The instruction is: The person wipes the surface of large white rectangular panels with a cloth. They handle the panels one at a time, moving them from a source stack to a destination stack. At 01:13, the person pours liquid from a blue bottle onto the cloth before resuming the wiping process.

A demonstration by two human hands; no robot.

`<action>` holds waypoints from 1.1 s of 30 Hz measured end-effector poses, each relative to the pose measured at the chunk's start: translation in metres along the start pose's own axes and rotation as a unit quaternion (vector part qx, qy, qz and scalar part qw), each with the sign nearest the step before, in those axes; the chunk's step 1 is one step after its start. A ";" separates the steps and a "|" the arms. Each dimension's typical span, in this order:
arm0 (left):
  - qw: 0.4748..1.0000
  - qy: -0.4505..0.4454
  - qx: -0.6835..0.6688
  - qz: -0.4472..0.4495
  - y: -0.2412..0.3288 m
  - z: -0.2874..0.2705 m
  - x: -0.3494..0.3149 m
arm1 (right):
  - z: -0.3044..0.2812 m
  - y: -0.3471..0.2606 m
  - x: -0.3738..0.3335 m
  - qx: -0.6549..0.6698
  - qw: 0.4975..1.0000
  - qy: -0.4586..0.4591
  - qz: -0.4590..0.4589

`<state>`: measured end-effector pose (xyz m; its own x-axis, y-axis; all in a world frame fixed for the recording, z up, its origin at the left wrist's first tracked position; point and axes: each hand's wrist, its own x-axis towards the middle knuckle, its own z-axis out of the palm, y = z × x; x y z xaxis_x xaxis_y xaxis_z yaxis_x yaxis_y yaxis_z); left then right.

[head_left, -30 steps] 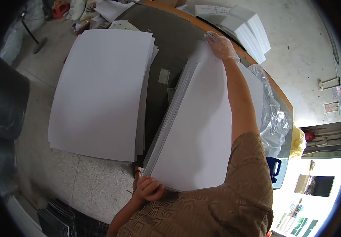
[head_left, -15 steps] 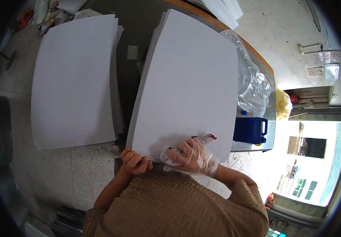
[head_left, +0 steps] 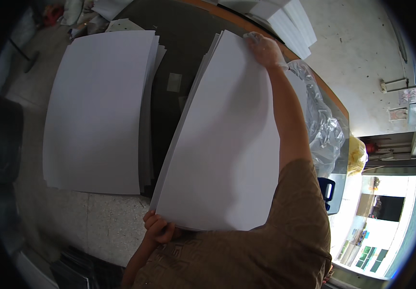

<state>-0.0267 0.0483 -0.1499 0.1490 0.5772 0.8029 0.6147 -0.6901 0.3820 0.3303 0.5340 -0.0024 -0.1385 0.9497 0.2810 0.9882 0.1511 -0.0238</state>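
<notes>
A stack of large white sheets (head_left: 217,144) lies before me on the dark table. My left hand (head_left: 158,228) is closed at the stack's near left corner, fingers curled over the top sheet's edge. My right hand (head_left: 268,50), in a thin clear plastic glove, reaches to the far end of the same stack. Its fingers are bent round a crumpled pale cloth (head_left: 252,36), mostly covered by the hand, pressed at the far edge of the top sheet. My right forearm crosses over the stack's right side.
A second stack of white sheets (head_left: 97,111) lies to the left, its near end overhanging the table (head_left: 176,58). Clear plastic film (head_left: 324,135) and a blue jug (head_left: 328,190) are on the right. White foam pieces (head_left: 290,26) stand beyond the table's far edge.
My right hand has slid from the near edge to the far end of the top sheet, with the cloth. My left hand keeps its corner. The view has shifted, and my arm now hides part of the jug.
</notes>
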 end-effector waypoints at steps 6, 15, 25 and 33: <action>1.000 0.022 -0.007 0.010 -0.006 0.006 0.004 | 0.000 -0.004 -0.070 0.048 0.999 -0.020 0.006; 0.998 0.050 -0.019 0.044 -0.017 0.022 0.009 | -0.132 -0.139 -0.438 0.138 0.965 -0.122 -0.189; 1.000 0.015 0.012 0.014 -0.007 0.006 0.003 | -0.053 -0.033 -0.206 0.051 0.996 -0.057 -0.054; 0.997 0.059 0.058 0.002 -0.004 0.009 0.003 | -0.002 0.084 -0.035 -0.004 0.999 -0.017 0.041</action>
<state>-0.0219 0.0567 -0.1536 0.0626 0.5144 0.8553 0.7009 -0.6327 0.3293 0.4184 0.5129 -0.0123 -0.0598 0.9674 0.2461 0.9967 0.0713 -0.0380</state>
